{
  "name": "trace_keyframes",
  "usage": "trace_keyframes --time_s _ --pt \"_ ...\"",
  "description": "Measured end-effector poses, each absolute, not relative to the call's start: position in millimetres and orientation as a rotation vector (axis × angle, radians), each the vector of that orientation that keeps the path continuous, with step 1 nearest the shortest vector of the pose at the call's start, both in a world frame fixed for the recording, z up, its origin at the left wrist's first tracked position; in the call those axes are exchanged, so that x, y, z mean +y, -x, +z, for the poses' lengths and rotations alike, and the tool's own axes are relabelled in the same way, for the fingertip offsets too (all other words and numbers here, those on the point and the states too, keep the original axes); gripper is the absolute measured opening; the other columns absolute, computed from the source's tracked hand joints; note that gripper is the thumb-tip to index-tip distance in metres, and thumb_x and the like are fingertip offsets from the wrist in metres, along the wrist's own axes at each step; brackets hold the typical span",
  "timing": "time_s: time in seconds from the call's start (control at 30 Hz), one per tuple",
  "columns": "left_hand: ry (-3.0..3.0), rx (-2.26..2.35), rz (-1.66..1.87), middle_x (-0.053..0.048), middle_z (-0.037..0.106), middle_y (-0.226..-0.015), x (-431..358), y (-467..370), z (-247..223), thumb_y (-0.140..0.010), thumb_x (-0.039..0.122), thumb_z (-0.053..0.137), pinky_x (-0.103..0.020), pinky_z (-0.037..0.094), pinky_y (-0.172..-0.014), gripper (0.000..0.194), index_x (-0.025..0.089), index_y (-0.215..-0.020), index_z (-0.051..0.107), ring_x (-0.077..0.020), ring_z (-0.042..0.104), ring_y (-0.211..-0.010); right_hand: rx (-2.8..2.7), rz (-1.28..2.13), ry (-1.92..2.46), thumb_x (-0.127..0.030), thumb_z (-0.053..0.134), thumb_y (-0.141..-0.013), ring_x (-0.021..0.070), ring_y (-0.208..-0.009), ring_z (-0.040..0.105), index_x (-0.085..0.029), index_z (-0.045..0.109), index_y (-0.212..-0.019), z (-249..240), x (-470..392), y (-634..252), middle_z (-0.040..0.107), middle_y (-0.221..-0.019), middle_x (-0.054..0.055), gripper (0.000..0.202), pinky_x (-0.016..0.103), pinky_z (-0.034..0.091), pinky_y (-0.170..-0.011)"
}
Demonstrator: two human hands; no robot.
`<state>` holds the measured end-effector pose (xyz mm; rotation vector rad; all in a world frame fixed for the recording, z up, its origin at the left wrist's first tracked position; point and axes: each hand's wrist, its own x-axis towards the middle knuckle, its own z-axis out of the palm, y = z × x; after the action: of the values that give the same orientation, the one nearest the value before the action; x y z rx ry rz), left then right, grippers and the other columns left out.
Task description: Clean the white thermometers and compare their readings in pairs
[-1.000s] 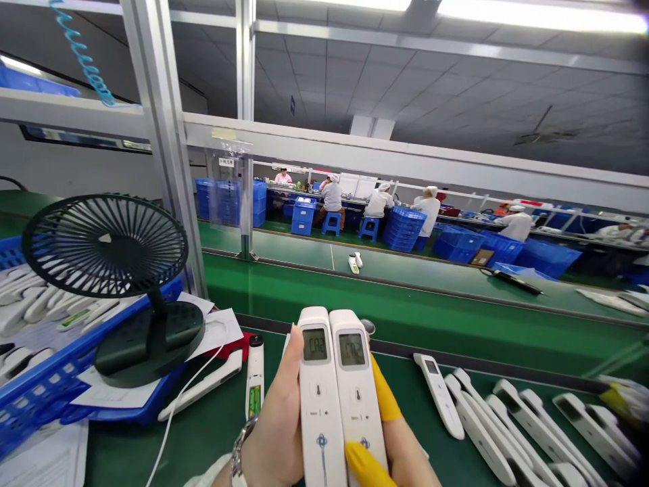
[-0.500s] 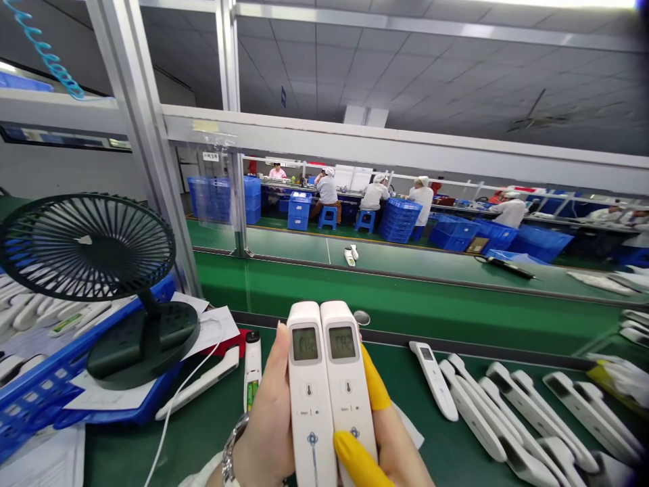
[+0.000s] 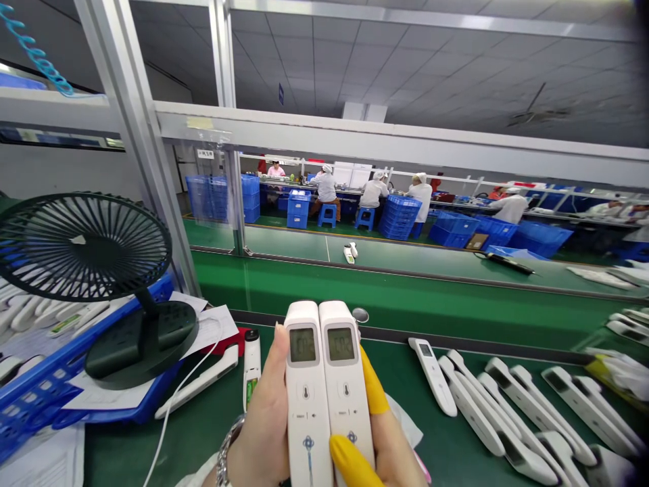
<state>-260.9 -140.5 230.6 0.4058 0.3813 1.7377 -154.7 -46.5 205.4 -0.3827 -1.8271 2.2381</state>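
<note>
Two white handheld thermometers stand upright side by side at the bottom centre, their small grey screens lit. My left hand (image 3: 261, 433) grips the left thermometer (image 3: 305, 392), with a wristwatch on that wrist. My right hand (image 3: 388, 439), wearing yellow finger cots on thumb and forefinger, grips the right thermometer (image 3: 345, 385). The two devices touch along their long sides. Both are raised above the green conveyor belt (image 3: 441, 446).
A black desk fan (image 3: 86, 250) stands on a blue crate (image 3: 30, 399) of white parts at left. Several white thermometers (image 3: 501, 412) lie in a row at right. Another thermometer (image 3: 252, 368) and a white cable lie at left. Seated workers (image 3: 375, 193) and blue crates are far behind.
The view has drifted slightly, so the fan and frame sit a little further left. Both hands keep holding the two thermometers together in the same pose.
</note>
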Motion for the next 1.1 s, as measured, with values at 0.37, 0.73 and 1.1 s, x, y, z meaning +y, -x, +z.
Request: trace_keyframes --time_s 0.37,0.73,1.1 --pt "-0.236 0.318 1.839 -0.013 0.065 -0.108 -137.4 257.4 228.9 -0.073 0.073 0.036 -0.042 0.037 -0.094 0.076 0.015 -0.118 0.057 -0.0336 0.054 -0.109 -1.782 2.391 0.410 -0.043 0.076 -0.063 0.0305 -0.120 0.048 -0.036 0.017 -0.141 214.0 -48.2 152.8 0.052 -0.132 0.007 0.099 0.042 0.046 -0.093" --pt "-0.281 0.482 1.969 -0.015 0.065 -0.107 -130.5 251.0 221.0 -0.077 0.066 0.042 -0.046 0.040 -0.092 0.068 0.013 -0.118 0.056 -0.0346 0.053 -0.110 -1.813 2.109 0.362 -0.048 0.058 -0.079 0.0286 -0.112 0.054 -0.034 0.037 -0.134 186.7 -36.9 159.2 0.055 -0.127 0.006 0.060 0.040 0.049 -0.088" --pt "-0.359 0.771 2.188 -0.011 0.055 -0.126 -121.2 237.8 198.8 -0.081 0.054 0.049 -0.046 0.039 -0.097 0.063 0.028 -0.136 0.032 -0.0316 0.048 -0.118 -1.822 1.913 0.289 -0.042 0.054 -0.084 0.0229 -0.093 0.059 -0.025 0.057 -0.101 190.7 -25.6 169.7 0.062 -0.103 0.004 0.025 0.033 0.051 -0.075"
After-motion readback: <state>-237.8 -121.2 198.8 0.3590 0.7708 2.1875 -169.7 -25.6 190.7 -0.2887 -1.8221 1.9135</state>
